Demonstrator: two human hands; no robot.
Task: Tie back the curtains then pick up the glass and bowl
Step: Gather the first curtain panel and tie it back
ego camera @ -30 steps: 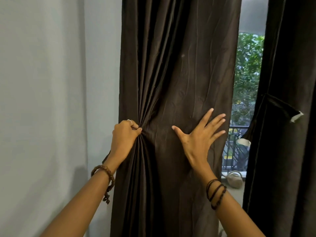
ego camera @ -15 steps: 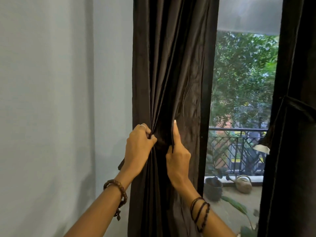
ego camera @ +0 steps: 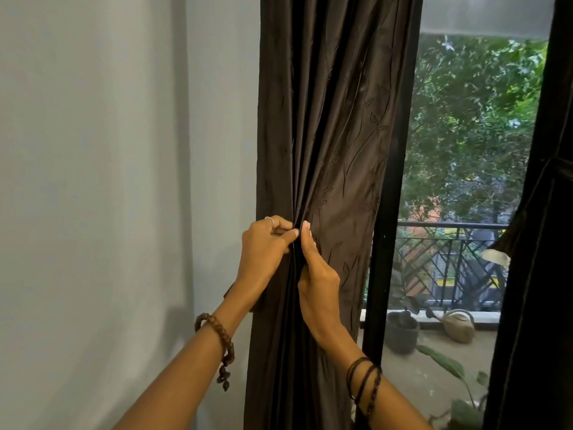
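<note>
Both hands together mid-height on left curtain [ego camera: 335, 150] by wall: left hand [ego camera: 263, 252] & right hand [ego camera: 316, 274] pinching gathered folds, bunch axis vertical, tie-back not identifiable, right curtain [ego camera: 539, 274] already cinched; glass/bowl out of view.

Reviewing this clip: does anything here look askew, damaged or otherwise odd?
Nothing looks damaged or spilled. Both hands, left hand and right hand, pinch the gathered left curtain. The one untidy detail: a pale tab sticks out loose from the right curtain.
</note>
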